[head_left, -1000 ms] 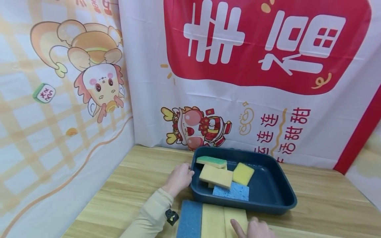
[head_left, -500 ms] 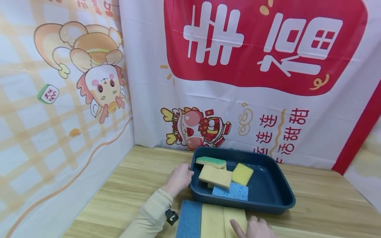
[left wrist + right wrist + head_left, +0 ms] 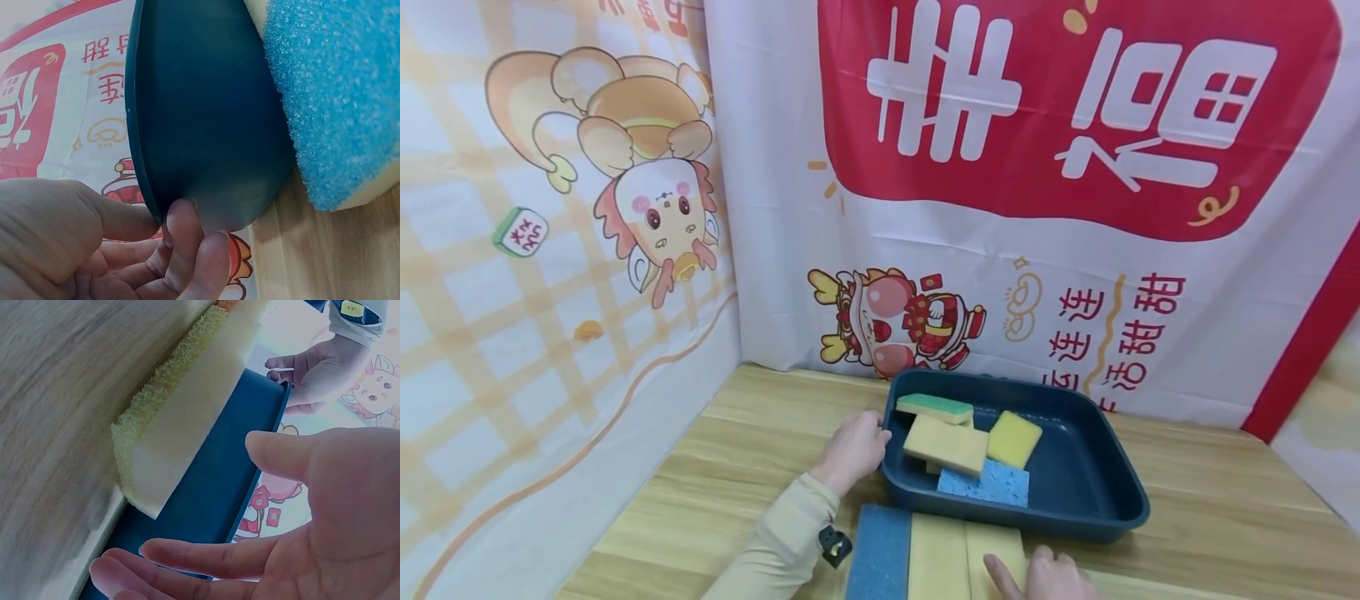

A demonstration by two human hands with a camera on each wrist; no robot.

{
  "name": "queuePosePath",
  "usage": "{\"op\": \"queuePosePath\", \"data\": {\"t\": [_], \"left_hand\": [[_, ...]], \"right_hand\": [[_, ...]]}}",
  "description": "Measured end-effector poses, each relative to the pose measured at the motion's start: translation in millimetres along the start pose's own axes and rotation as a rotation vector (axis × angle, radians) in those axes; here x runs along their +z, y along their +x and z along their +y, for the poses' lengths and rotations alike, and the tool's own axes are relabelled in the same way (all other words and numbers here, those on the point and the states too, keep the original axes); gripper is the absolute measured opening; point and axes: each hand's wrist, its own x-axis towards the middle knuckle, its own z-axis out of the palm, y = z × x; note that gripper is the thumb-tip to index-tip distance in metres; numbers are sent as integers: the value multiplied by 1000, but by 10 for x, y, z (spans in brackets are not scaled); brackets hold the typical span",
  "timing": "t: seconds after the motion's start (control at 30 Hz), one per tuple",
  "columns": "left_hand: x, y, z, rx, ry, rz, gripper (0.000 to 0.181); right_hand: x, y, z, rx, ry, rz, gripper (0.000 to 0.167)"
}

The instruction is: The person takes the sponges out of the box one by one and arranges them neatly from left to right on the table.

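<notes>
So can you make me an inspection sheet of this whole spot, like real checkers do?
Surface: light wood-grain tabletop.
Job's things: dark blue rectangular tray containing a green-topped cream sponge, a cream rectangular sponge, a yellow square sponge and a speckled blue sponge. In front, a flat blue sponge and two cream sponge slabs lie side by side.
Clutter: nothing seen.
Left hand: pinches the tray's left end.
Right hand: fingers out, holding nothing, near the rightmost slab; contact unclear.
Cables: nothing seen.
Surroundings: white fabric hanging with red printing behind; yellow-checked white hanging on the left.
</notes>
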Motion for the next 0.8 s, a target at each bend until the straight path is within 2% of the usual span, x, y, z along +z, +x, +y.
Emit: {"op": "queuePosePath", "data": {"t": [0.63,0.8], "left_hand": [[4,5,9,-20,14,-1,38],[5,2,7,-8,27,8,37]], "right_hand": [[-81,-45,-15,3,-1,-9,81],[-58,-40,-8,-1,0,1,80]]}}
